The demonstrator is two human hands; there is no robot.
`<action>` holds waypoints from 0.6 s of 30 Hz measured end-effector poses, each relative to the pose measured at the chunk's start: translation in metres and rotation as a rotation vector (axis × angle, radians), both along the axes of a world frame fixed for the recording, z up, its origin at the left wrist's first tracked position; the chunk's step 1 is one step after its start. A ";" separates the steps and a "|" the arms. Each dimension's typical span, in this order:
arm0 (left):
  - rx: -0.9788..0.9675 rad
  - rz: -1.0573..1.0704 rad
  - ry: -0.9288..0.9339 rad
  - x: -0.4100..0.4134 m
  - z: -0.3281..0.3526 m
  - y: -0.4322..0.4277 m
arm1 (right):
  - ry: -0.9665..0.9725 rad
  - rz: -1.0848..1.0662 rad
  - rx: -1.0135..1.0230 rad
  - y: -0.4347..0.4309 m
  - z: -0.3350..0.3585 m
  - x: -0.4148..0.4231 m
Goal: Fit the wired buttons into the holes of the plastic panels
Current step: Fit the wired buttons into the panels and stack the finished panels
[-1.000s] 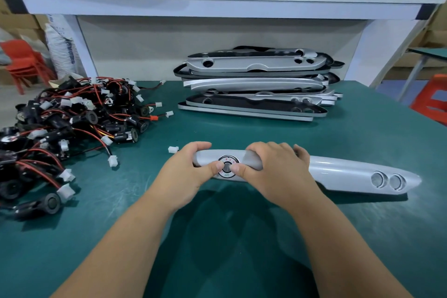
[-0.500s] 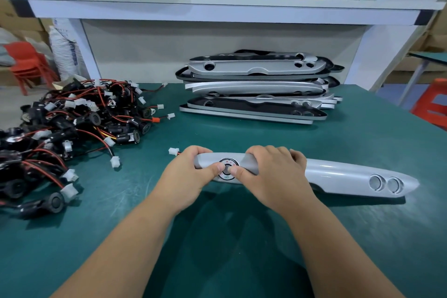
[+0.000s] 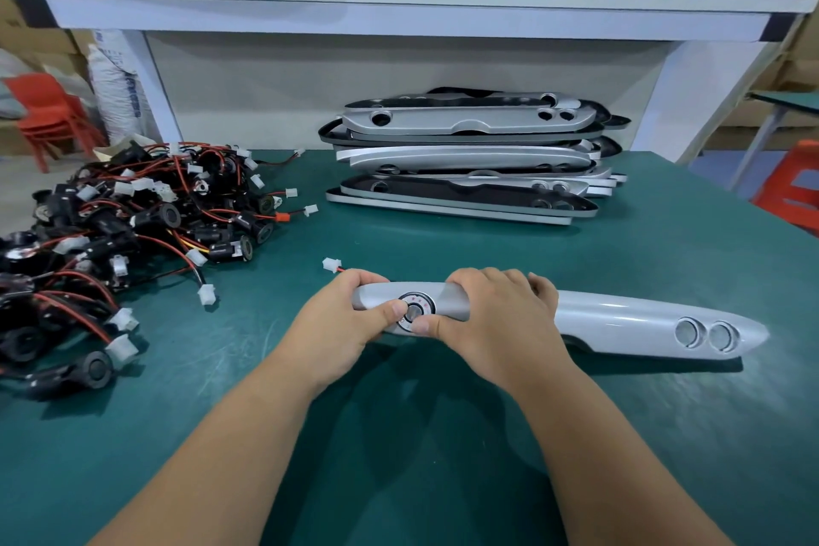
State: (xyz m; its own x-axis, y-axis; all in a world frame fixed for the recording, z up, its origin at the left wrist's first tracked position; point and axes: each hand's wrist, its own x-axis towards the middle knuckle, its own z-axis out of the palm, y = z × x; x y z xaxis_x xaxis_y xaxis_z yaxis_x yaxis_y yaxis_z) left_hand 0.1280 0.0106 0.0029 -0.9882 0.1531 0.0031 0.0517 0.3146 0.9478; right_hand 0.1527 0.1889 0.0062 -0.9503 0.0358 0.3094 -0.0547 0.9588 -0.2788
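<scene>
A long silver plastic panel [image 3: 620,319] lies across the green table in front of me. Near its left end a round wired button [image 3: 415,309] sits in a hole. My left hand [image 3: 341,319] grips the panel's left end, thumb on the button's left rim. My right hand [image 3: 496,319] wraps over the panel just right of the button, thumb on its lower rim. The button's white connector [image 3: 330,265] and red wire stick out behind my left hand. Two round holes [image 3: 704,333] show near the panel's right tip.
A heap of black wired buttons [image 3: 133,226] with red wires and white plugs fills the table's left side. A stack of silver and black panels [image 3: 465,160] lies at the back centre under a white shelf [image 3: 399,9]. Orange chairs stand off both sides.
Both hands stay on the panel with thumbs at the button. The panel and hands sit slightly lower in view as the camera shifted; nothing else moved.
</scene>
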 end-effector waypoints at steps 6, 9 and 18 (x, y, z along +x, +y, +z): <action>-0.023 -0.005 0.002 0.002 0.000 0.002 | -0.007 -0.003 -0.040 0.004 -0.001 -0.003; -0.044 0.012 0.024 0.003 0.001 0.004 | -0.006 -0.014 -0.044 0.003 -0.002 -0.003; -0.074 0.038 0.048 0.006 0.005 0.006 | 0.023 -0.040 0.004 -0.001 -0.002 0.000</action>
State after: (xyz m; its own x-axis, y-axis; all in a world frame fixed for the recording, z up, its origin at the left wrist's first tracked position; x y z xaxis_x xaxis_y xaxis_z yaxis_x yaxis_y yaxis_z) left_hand 0.1345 0.0170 0.0082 -0.9923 0.1170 0.0410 0.0835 0.3865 0.9185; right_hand 0.1522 0.1875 0.0045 -0.9406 0.0724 0.3317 -0.0226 0.9615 -0.2739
